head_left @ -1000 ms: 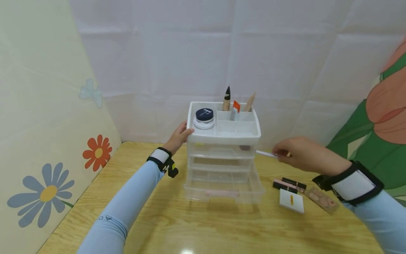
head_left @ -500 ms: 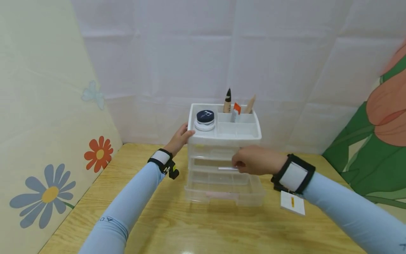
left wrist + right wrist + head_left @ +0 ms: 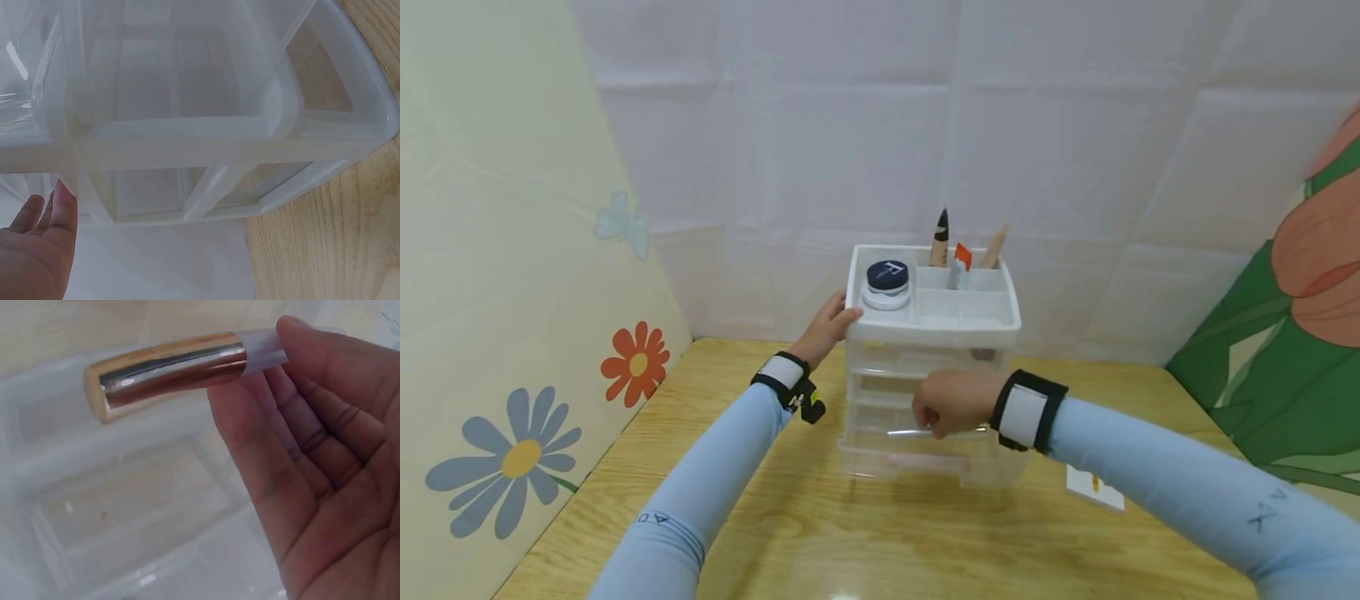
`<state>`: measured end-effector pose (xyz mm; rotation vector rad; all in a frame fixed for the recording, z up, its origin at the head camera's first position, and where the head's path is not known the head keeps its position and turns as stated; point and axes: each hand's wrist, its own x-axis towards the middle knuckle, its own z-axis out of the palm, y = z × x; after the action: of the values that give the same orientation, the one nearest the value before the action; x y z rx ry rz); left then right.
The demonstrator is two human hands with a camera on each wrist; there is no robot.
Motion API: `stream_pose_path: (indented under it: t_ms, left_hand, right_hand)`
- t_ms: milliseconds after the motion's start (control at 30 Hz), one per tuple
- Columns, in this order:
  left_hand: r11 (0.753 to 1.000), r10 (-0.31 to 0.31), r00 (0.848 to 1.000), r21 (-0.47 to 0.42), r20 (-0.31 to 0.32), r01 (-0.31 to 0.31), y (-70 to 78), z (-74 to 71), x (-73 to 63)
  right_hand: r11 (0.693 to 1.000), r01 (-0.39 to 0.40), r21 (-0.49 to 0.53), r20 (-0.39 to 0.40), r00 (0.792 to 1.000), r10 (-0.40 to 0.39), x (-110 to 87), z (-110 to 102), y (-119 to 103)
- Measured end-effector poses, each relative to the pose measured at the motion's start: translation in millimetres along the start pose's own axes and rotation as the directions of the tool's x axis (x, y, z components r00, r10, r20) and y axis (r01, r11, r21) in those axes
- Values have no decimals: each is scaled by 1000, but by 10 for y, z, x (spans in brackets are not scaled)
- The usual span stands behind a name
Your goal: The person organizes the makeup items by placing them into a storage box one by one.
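A tube (image 3: 169, 375) with a shiny gold end and a pale, translucent section is in the right hand (image 3: 958, 402), pinched between thumb and fingers on the pale section. The gold end points out past the fingers. The head view shows the tube lying roughly level at the bottom drawer (image 3: 865, 463), which is pulled forward; whether they touch cannot be told. Something pale pink (image 3: 928, 461) shows at this drawer's front.

The drawer is the lowest of a white and clear drawer unit (image 3: 936, 337). The left hand (image 3: 827, 329) rests at the unit's upper left side, thumb on the top rim, its other fingers fairly straight and touching the side. Through the upper front, a dark spot (image 3: 982, 354) shows near the right edge.

In the tray on top, a jar (image 3: 887, 275) with a navy lid sits in the left compartment. Toward the back right stand a beige and black pen (image 3: 940, 240), an orange-ended tube (image 3: 962, 260) and a beige tube (image 3: 995, 247), which leans right.

On the table (image 3: 775, 517), right of the unit, lies a white box (image 3: 1088, 486), partly hidden by the right sleeve (image 3: 1165, 467). Behind hangs a white cloth (image 3: 790, 142); flowered panels flank it.
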<state>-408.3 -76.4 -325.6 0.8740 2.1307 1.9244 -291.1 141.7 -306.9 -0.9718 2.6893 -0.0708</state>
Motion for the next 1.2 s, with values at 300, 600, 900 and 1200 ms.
stream_pose_path:
  t_ms: [300,600,900,1200]
  left_hand:
    - [1000,-4,1000,2,7,4,-15,-13,17]
    - [1000,5,1000,-7,9,-5,-18,-22,16]
    - [1000,12,1000,-6,8,-12,-18,-18,18]
    - [999,30,1000,-16,-8,-31,-46,-7,43]
  right_hand:
    - [995,2,102,57,998,-7,76,88,-29]
    - [996,49,77,56,997,-53,136,171,25]
    - [995,82,50,36,996,-84,176,249,80]
    - [997,81,20,36,996,-81,196,259,71]
